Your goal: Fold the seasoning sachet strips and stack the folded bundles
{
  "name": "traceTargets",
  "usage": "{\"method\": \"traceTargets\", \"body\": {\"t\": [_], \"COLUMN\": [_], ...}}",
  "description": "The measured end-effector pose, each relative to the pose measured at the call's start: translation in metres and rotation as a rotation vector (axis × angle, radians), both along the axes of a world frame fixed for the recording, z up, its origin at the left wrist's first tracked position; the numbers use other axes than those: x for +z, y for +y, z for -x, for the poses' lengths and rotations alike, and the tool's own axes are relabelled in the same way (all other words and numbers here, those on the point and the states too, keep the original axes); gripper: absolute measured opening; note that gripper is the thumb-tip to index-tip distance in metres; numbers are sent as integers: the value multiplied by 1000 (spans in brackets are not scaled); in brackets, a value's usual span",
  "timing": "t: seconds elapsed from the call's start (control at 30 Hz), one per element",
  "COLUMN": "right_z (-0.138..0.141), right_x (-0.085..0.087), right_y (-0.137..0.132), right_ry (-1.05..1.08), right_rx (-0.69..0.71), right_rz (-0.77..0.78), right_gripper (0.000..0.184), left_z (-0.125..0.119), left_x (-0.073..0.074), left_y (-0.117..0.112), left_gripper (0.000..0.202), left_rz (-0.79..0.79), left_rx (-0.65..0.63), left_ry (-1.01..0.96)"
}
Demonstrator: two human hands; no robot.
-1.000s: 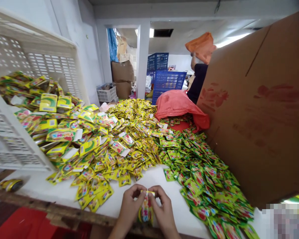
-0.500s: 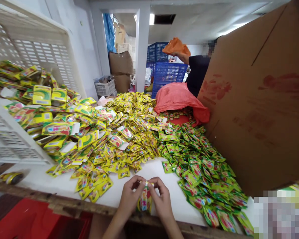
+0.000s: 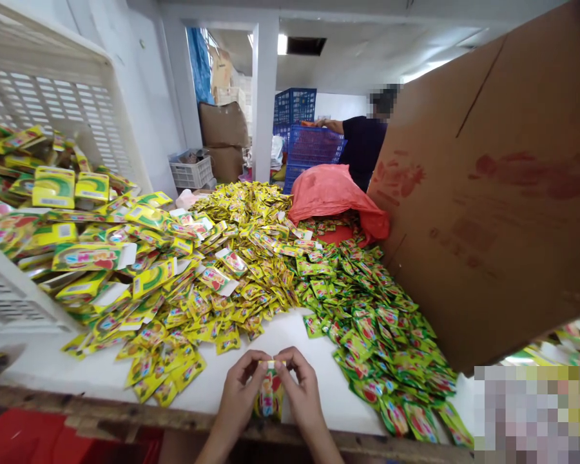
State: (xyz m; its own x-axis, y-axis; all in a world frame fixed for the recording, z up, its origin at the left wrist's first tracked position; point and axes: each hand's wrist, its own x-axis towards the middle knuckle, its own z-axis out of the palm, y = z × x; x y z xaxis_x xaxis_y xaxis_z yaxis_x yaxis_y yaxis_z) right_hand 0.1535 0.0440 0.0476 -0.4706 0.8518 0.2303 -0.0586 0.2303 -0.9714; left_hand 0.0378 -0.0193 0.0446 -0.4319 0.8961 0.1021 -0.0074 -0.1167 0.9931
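Note:
At the near edge of the white table, my left hand and my right hand meet, both pinching the top of a small stack of sachets held upright between them. Just beyond my hands lies a heap of yellow sachets. To its right spreads a heap of green sachets. Flattened yellow-green cartons spill out of a tipped white plastic crate at the left.
A big cardboard box flap stands at the right. A red-orange sack lies behind the heaps. Further back a person in a dark shirt reaches toward blue crates. A wooden table edge runs in front.
The view has shifted slightly left. My hands still hold the sachet stack in the same place. The person at the back has lowered the orange bag, which is no longer visible.

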Motion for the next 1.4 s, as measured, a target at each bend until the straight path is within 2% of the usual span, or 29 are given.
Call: {"method": "traceTargets", "body": {"t": [0.13,0.3,0.4,0.77,0.9,1.1,1.23,1.4], "right_z": [-1,-2,-5,-16,-23,-23,-25,-28], "right_x": [-1,0,2,21,17,-6,-14,-10], "right_y": [0,4,11,25,12,-6,-9,-13], "right_ry": [16,103,101,-133,-203,-158,-153,-118], "right_rx": [32,93,148,334,280,157,67,-58], "right_rz": [22,183,227,90,2,-54,-132,-149], "right_gripper": [19,20,19,20,20,22,25,26], "left_z": [1,2,0,0,-1,-3,-8,-13], "left_x": [-2,-4,-4,0,-2,4,6,8], "left_y": [-2,-3,-4,-5,-5,-6,-8,-10], "left_gripper": [18,18,20,15,12,10,19,36], "left_rz": [18,11,28,12,-24,-49,9,7], "left_rx": [2,11,-9,-18,-3,-19,-24,-76], "left_ry": [-19,17,39,-10,-54,-3,71,90]}}
